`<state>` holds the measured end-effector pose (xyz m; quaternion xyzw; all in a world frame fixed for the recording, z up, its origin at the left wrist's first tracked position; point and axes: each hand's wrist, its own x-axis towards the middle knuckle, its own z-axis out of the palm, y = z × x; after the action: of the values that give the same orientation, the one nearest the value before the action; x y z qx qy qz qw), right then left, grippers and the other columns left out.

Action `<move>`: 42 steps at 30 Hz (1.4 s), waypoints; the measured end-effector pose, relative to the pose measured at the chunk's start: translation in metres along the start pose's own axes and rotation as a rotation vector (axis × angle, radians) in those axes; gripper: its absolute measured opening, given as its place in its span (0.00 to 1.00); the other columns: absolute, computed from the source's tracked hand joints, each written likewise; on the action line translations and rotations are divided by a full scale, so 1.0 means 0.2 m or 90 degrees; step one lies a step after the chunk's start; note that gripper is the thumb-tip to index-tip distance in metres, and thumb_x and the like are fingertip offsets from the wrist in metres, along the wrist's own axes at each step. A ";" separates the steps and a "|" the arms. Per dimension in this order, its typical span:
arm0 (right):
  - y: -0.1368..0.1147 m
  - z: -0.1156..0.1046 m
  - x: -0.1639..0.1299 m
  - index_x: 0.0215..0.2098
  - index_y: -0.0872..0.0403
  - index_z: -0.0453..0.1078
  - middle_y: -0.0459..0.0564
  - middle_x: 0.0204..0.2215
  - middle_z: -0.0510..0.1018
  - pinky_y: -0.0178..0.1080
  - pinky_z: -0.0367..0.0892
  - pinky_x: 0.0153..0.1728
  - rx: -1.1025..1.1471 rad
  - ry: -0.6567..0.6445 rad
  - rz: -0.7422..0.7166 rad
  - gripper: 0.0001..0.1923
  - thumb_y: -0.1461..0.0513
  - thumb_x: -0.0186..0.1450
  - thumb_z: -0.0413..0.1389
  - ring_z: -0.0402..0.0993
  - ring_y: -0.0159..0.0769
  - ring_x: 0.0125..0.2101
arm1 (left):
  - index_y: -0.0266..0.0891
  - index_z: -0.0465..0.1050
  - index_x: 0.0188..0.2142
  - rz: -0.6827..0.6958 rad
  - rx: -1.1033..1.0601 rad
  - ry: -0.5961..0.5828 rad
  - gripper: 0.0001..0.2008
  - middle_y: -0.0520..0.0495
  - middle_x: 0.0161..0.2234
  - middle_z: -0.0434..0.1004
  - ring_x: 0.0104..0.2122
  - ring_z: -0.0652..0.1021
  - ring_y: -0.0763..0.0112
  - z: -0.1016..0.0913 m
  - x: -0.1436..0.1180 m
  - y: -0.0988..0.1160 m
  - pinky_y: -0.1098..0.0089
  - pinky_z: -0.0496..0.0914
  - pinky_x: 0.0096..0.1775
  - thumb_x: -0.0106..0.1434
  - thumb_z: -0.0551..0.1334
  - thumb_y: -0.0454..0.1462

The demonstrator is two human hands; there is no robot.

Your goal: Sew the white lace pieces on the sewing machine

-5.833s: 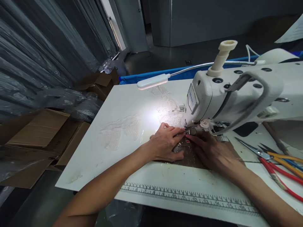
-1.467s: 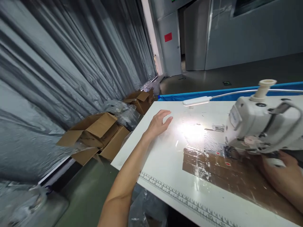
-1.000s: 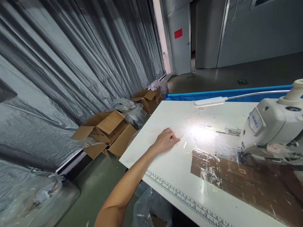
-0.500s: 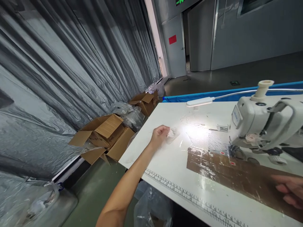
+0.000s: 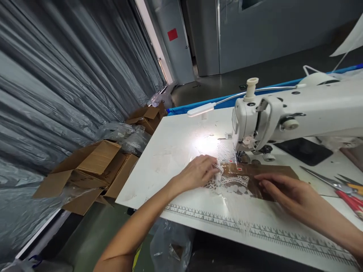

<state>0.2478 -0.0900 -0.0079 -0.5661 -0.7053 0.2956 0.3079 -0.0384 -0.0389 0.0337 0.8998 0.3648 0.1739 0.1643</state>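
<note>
A: A white table [image 5: 176, 147] is seen beside grey curtains [image 5: 56, 75], with a sewing machine [image 5: 283, 109] on it. How far is the work judged to be?

B: Early. The lace [image 5: 227, 181] is laid on the brown patch [image 5: 272, 173] before the needle, apparently not yet stitched.

A: And the hands?

B: The lace's edge is pinched by the left hand [image 5: 198, 172]. The right hand [image 5: 289, 189] is spread flat on the patch, nothing gripped.

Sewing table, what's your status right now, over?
Left hand pinching white lace beside the needle. Right hand flat on brown taped patch. Sewing machine close behind; scissors off right.
</note>
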 end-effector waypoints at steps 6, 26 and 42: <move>-0.10 0.03 0.04 0.50 0.51 0.72 0.53 0.43 0.78 0.43 0.75 0.40 -0.021 -0.023 -0.132 0.19 0.53 0.70 0.46 0.76 0.43 0.40 | 0.39 0.75 0.42 -0.001 0.057 0.010 0.11 0.45 0.35 0.72 0.36 0.73 0.67 0.06 0.02 -0.09 0.64 0.69 0.39 0.69 0.56 0.42; -0.09 -0.14 0.17 0.37 0.52 0.68 0.45 0.24 0.72 0.35 0.58 0.23 0.016 -0.214 0.032 0.15 0.50 0.67 0.50 0.65 0.33 0.23 | 0.40 0.68 0.47 -0.099 -0.032 -0.057 0.12 0.43 0.46 0.72 0.43 0.75 0.64 -0.13 0.09 0.01 0.64 0.70 0.43 0.68 0.55 0.42; 0.02 -0.14 0.21 0.43 0.52 0.72 0.45 0.22 0.69 0.34 0.61 0.20 0.065 -0.166 0.002 0.20 0.46 0.65 0.52 0.65 0.34 0.22 | 0.38 0.74 0.41 0.057 0.090 0.054 0.11 0.39 0.44 0.74 0.49 0.73 0.54 0.11 0.57 -0.31 0.56 0.67 0.50 0.66 0.53 0.34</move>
<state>0.2648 -0.0459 0.0100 -0.5078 -0.7224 0.4025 0.2411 0.0105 0.0804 0.0109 0.9165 0.3421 0.1928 0.0765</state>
